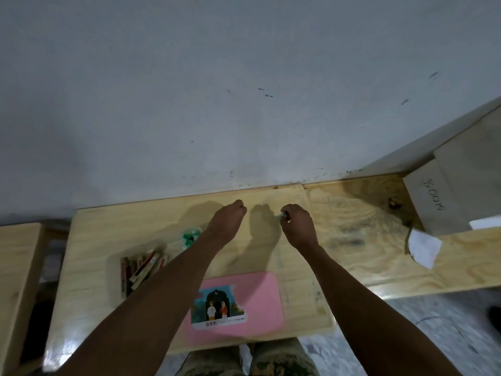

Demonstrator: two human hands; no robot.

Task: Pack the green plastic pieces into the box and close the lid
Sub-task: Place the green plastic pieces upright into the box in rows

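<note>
Left of our grips on the bench (108, 232) lie wooden sticks (142, 268) and green plastic pieces (191, 236), our left hand (230, 217) curls closed with nothing visible inside, our right hand (296, 222) pinches one green piece (280, 216), the pink box (244, 308) nearer us.

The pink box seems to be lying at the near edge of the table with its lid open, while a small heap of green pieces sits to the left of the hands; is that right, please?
Not quite: in the head view the pink box lies with its lid shut, not open. It is at the near edge of the table, and the green pieces do sit left of the hands.
</note>
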